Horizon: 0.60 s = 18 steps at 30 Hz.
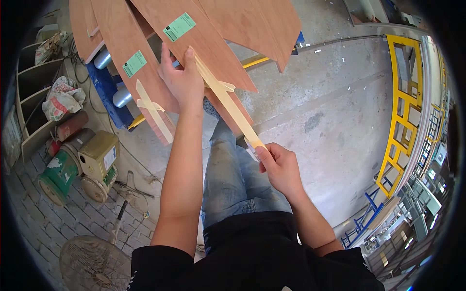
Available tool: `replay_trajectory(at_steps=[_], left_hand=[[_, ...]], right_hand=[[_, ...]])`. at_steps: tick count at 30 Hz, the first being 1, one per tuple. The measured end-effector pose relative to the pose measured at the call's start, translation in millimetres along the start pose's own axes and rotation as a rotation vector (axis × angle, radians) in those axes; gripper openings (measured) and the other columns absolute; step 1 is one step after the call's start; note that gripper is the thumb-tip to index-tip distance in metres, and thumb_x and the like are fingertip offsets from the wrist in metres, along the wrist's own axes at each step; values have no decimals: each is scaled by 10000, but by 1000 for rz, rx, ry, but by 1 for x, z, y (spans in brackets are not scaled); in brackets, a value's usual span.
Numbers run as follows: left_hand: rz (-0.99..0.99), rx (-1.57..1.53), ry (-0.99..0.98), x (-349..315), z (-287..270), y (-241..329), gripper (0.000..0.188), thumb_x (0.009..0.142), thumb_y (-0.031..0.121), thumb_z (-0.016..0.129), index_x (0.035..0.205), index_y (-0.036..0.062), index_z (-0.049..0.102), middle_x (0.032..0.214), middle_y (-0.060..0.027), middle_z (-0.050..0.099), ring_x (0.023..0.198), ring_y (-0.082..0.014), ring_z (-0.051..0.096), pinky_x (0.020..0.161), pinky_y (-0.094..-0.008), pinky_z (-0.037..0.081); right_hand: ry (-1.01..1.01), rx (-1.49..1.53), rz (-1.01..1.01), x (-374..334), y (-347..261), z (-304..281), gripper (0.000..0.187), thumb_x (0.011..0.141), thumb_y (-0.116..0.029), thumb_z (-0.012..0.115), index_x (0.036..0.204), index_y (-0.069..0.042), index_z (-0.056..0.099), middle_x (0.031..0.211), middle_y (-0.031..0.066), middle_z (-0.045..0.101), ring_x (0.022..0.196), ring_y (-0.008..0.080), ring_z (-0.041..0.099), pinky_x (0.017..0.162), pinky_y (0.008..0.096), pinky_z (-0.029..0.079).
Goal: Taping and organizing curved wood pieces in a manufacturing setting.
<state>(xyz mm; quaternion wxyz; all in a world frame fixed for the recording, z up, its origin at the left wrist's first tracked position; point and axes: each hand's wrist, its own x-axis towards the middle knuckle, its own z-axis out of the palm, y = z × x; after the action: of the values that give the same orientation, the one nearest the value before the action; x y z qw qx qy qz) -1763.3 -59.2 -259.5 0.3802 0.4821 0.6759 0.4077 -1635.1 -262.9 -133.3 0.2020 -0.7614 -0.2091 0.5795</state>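
A long strip of pale yellow masking tape (227, 103) runs slantwise from a reddish-brown wood panel (208, 41) down toward me. My left hand (184, 82) is at its far end, thumb on the tape and fingers apart over the panel. At the near end, my right hand (279, 167) is closed on the tape. A small whitish piece shows beside those fingers, too hidden to name. Shorter tape crosses under the strip near its middle. To the left, another wood panel (114, 41) carries crossed tape pieces (150, 105). Green labels (179, 26) are stuck on both panels.
Below the panels is a blue and yellow stand with metal rollers (121, 97). A green and tan machine (63, 174), a floor fan (94, 264) and cables lie left. Another wood panel (257, 24) is at the far side. A yellow frame (395, 136) stands right.
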Motion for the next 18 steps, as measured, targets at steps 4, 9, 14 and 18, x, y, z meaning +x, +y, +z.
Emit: replay_trajectory(at_steps=[4, 9, 14, 18], left_hand=[[-49, -6, -28, -1, -1, 4, 671, 927, 299, 666, 1468, 39, 364, 1314, -187, 378, 1169, -275, 499, 986, -378, 452], [-8, -38, -31, 3, 0, -7, 728, 916, 331, 678, 1479, 22, 333, 1347, -211, 396, 1179, -283, 499, 997, -390, 441], [-237, -281, -95, -30, -5, -3, 778, 909, 340, 700, 1448, -56, 304, 1351, -186, 437, 1166, -223, 511, 991, -344, 431], [-338, -520, -291, -60, -10, -6, 531, 917, 247, 712, 1269, -52, 450, 1200, -104, 565, 1072, -136, 546, 945, -281, 439]], right_hand=[[-7, -17, 37, 16, 37, 2, 370, 975, -330, 599, 805, -7, 651, 586, 23, 581, 530, 77, 505, 498, 264, 383], [-16, 39, -8, 46, 75, 10, 377, 963, -353, 615, 797, -16, 644, 573, 22, 582, 525, 82, 501, 501, 271, 392], [-70, 148, -74, 61, 97, 15, 314, 984, -289, 588, 826, -22, 629, 660, 5, 606, 609, 68, 523, 571, 237, 388], [-84, 211, -98, 61, 96, 19, 312, 985, -287, 586, 825, -22, 624, 663, 4, 608, 616, 71, 526, 582, 237, 395]])
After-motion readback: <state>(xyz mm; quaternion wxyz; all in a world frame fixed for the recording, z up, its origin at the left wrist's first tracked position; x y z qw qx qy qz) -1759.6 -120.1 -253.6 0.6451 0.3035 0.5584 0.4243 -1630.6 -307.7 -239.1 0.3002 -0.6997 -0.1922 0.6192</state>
